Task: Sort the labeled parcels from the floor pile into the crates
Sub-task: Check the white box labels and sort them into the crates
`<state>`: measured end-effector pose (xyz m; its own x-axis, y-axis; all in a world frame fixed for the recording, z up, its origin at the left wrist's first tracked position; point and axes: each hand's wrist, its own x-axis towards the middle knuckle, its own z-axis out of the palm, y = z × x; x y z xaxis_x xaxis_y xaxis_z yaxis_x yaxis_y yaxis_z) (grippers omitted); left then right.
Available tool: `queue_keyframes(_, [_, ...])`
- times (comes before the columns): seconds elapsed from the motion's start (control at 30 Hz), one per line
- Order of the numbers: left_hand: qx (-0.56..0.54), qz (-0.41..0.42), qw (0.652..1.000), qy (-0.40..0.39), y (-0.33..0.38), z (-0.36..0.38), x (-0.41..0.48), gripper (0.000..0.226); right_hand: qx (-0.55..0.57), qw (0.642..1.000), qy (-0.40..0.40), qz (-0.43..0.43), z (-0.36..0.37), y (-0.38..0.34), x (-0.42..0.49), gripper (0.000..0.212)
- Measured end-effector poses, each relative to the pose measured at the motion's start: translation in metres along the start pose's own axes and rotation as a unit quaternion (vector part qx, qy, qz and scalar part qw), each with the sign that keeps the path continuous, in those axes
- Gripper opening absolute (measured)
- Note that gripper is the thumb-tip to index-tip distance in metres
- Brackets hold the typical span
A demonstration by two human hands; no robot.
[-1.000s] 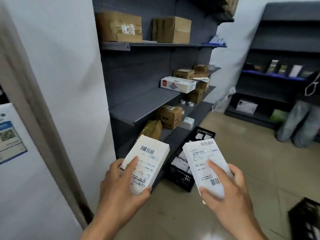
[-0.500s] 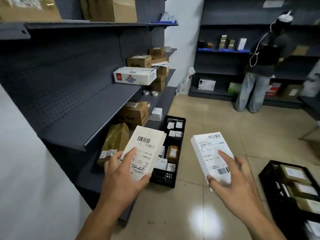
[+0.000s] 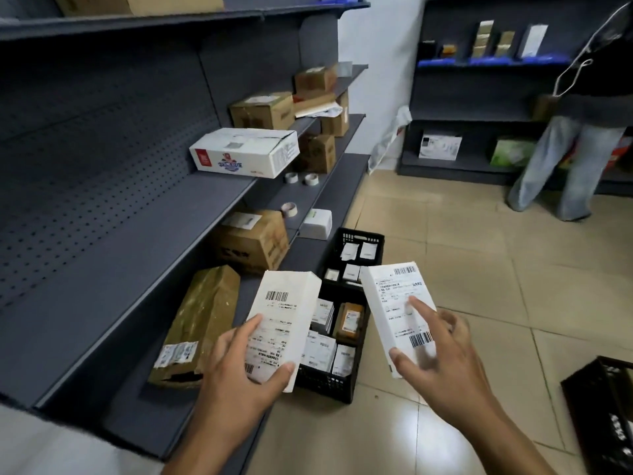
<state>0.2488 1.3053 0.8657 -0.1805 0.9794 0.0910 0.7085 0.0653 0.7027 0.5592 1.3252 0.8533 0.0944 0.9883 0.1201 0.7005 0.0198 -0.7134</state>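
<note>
My left hand (image 3: 239,378) grips a white labeled parcel (image 3: 284,313) with a barcode facing me. In my right hand (image 3: 442,365) is a second white labeled parcel (image 3: 394,303), my forefinger lying across its label. Both are held above a black crate (image 3: 329,385) that stands on the floor against the shelving and holds several small labeled parcels. A second black crate (image 3: 603,406) shows at the right edge, mostly cut off.
Grey shelving (image 3: 137,234) runs along the left with cardboard boxes, a white carton (image 3: 245,152), tape rolls and a brown wrapped parcel (image 3: 202,320). A person in jeans (image 3: 565,166) stands at dark shelves at the back right. Tan tiled floor lies between.
The view has swung right and down and come closer to the crate by the shelving. Both hands keep their parcels, now over that crate.
</note>
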Motion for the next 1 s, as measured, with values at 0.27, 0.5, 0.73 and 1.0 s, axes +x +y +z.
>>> queue_keyframes(0.27, [0.016, -0.051, 0.999, 0.007, -0.024, 0.036, 0.113, 0.082, 0.002, 0.999, -0.032, -0.018, 0.062, -0.002, 0.125, 0.086])
queue_keyframes(0.5, [-0.001, -0.025, 0.998, -0.05, -0.049, 0.078, 0.242, 0.085, -0.051, 0.997, -0.042, 0.029, 0.097, -0.007, 0.203, 0.088])
queue_keyframes(0.73, [0.034, 0.011, 0.997, -0.07, -0.064, 0.117, 0.35, 0.088, -0.055, 0.995, -0.02, 0.086, 0.108, 0.013, 0.27, 0.089])
queue_keyframes(1.0, [0.058, -0.074, 0.992, -0.087, -0.072, 0.199, 0.413, 0.097, -0.028, 0.991, -0.076, 0.102, 0.127, 0.087, 0.396, 0.086])
